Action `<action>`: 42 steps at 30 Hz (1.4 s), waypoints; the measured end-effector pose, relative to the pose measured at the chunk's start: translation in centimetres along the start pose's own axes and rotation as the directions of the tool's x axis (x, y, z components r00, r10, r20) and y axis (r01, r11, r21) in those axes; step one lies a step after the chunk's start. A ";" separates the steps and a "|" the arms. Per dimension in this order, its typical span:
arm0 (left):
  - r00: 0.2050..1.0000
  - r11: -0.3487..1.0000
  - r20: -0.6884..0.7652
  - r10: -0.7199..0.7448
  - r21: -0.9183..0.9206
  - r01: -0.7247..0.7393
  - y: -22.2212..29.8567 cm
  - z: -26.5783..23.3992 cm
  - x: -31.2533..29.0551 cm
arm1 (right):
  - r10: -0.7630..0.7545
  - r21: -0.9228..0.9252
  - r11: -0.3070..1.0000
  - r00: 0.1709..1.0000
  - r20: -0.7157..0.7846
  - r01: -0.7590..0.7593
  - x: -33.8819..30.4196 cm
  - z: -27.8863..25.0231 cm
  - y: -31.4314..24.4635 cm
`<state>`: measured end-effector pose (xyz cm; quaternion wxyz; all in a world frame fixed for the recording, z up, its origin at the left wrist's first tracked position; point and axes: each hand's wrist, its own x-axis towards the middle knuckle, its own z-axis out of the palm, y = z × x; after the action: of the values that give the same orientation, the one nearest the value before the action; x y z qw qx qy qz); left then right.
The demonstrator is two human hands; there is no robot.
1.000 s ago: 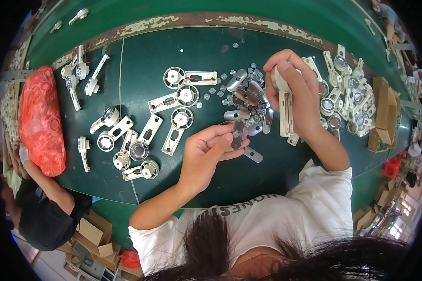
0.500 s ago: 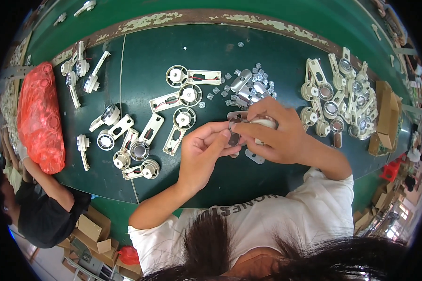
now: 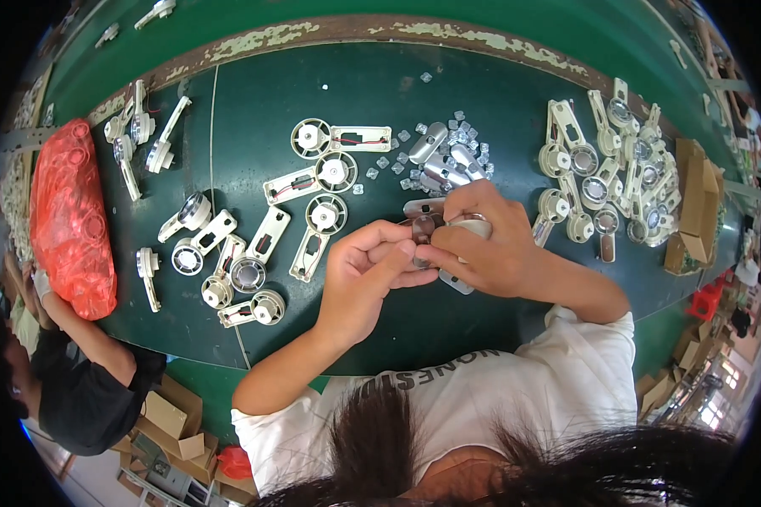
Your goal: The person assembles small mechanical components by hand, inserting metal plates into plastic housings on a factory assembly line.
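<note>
My hands are together, just on the near side of the heap of silver cover plates (image 3: 442,175). My left hand (image 3: 368,266) pinches a dark oblong cover plate (image 3: 423,226) between thumb and fingers, and the fingertips of my right hand (image 3: 500,245) meet it from the other side. That same right hand is curled round a cream fan body (image 3: 475,225), closer to me than the heap; only a rounded bit shows, the rest hidden by my fingers. They cover the dark plate's middle too, so I cannot tell how anything sits there. Left of the heap lie open-backed fan handles (image 3: 336,171); right of it, stacked fans (image 3: 596,191) overlap too tightly to count.
</note>
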<state>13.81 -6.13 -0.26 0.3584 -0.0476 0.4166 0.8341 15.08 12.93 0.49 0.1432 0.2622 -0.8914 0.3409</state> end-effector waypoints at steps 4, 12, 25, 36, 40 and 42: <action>0.987 0.983 0.102 -0.125 -0.121 0.137 0.2 -1.0 0.3 | -0.041 0.121 0.992 0.995 0.090 0.030 -0.2 0.0 0.5; 0.990 0.987 0.083 -0.116 -0.106 0.124 0.5 -0.5 0.3 | -0.192 -0.016 0.981 0.972 -0.134 0.191 -0.3 0.7 1.0; 0.999 0.999 0.043 -0.004 0.043 0.003 0.1 0.1 -0.2 | -0.159 0.041 0.985 0.980 -0.118 0.165 0.5 0.1 0.8; 0.997 0.994 -0.039 -0.068 0.085 0.071 0.3 0.3 0.1 | 0.548 0.699 0.572 0.834 0.065 -0.430 1.9 -2.6 0.2; 0.993 0.989 -0.010 -0.115 0.092 0.116 -0.6 0.1 0.0 | 0.148 0.420 0.897 0.989 0.003 -0.136 2.2 -1.5 0.0; 0.990 0.982 0.015 -0.142 0.125 0.139 -0.7 0.2 -0.2 | 0.149 0.338 0.933 0.988 -0.050 -0.123 1.8 -0.5 0.1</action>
<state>14.44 -5.77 -0.50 0.4238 -0.0445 0.4588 0.7797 13.60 12.63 1.58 0.1061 0.2074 -0.8306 0.5057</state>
